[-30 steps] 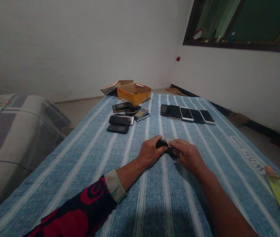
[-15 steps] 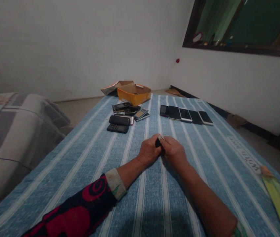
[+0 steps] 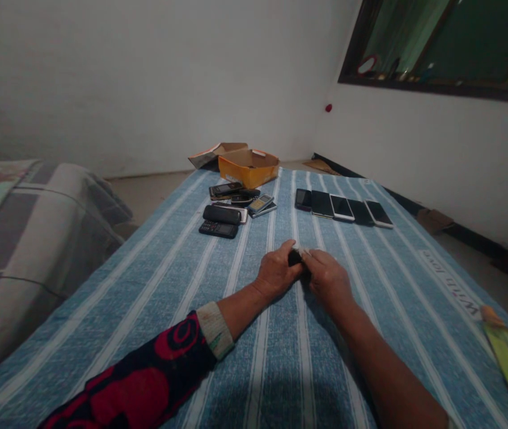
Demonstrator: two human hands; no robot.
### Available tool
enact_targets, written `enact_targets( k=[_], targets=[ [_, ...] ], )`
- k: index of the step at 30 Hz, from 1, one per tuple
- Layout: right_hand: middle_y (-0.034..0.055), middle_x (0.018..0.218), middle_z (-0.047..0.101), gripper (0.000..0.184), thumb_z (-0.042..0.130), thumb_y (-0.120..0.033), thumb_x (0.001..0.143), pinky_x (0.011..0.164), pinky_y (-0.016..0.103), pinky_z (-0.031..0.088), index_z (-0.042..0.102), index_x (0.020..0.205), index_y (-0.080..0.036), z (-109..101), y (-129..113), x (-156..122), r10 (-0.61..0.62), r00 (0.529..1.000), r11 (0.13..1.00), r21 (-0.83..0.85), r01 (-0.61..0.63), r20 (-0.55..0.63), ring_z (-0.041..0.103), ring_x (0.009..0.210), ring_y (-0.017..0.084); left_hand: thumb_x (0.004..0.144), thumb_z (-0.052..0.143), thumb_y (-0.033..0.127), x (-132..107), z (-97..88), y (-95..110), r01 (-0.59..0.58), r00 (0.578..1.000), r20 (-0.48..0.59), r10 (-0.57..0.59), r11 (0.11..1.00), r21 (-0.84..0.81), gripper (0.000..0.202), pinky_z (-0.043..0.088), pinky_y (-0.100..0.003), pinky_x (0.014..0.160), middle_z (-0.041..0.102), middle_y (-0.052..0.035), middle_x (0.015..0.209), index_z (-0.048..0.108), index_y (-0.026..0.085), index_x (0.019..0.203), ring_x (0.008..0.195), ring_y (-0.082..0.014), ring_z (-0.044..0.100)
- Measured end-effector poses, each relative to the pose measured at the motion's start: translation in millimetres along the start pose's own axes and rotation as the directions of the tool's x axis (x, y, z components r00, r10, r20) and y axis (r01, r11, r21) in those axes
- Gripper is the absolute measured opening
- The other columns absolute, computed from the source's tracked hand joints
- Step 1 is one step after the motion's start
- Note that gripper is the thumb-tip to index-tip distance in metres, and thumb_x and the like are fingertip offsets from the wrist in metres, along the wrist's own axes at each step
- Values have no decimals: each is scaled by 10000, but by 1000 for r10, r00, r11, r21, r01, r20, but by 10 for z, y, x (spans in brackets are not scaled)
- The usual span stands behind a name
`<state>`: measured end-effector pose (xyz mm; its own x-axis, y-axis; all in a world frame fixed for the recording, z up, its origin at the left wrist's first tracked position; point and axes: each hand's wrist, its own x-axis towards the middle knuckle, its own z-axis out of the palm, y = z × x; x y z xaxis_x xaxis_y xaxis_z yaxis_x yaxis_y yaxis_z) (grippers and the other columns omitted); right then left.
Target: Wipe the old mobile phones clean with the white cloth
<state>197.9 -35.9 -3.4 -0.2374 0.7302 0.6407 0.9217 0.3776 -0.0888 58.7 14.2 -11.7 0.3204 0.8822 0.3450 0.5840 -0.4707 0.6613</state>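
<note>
My left hand (image 3: 278, 272) and my right hand (image 3: 329, 279) meet over the middle of the striped cloth, both closed round a small black phone-like thing (image 3: 294, 257) with a pale edge. Fingers cover most of it, so its exact kind is hidden. Beyond my left hand lies a loose pile of old mobile phones, with a black keypad phone (image 3: 218, 229) at the front and a silver keypad phone (image 3: 261, 204) at its right. A row of smartphones lies side by side farther right, among them a white-framed smartphone (image 3: 341, 208).
An orange cardboard box (image 3: 249, 173) stands open at the far end of the blue striped cloth (image 3: 169, 298). A yellow-green object (image 3: 507, 363) lies at the right edge. Left of the table is a bulky form under a grey plaid cover (image 3: 57, 238).
Both hands have shifted slightly right in view along with the whole scene. A little more of the black thing shows between them, and my right hand sits slightly farther from my left.
</note>
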Motion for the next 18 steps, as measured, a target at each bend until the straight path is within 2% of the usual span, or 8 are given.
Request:
enact_targets(
  k=[5,11,14,18],
  targets=[
    [108,896,669,276,481,-71,880,750,314,466,681,1055,-142,127,-77,111,6,999,1000,-25,-5,37,584,865,217,809,594,265,7,-9,-10,-8,1000,20,8,1000,12,520,545,-330,748,743,-66,877,515,124,1303,787,-227,705],
    [76,845,655,284,492,-23,831,665,288,423,686,968,-177,-48,-89,100,79,989,996,-50,-73,126,575,785,198,780,636,276,-2,-10,11,5,1000,26,-5,1000,17,588,534,-325,748,744,-52,858,488,119,1327,777,-225,702],
    [73,821,652,303,478,-8,817,658,297,420,685,951,-182,-113,-65,56,99,989,994,-66,-92,112,574,763,202,769,666,298,-5,10,9,-2,1000,11,2,1000,5,599,531,-314,763,746,-39,888,489,148,1321,812,-222,707],
    [74,790,649,289,456,-26,843,660,306,417,684,927,-183,-61,-72,68,55,997,997,-66,-51,54,570,751,209,780,648,287,-1,24,1,-7,1000,2,7,1000,13,581,532,-317,763,744,-34,879,488,157,1323,818,-227,708]
  ],
)
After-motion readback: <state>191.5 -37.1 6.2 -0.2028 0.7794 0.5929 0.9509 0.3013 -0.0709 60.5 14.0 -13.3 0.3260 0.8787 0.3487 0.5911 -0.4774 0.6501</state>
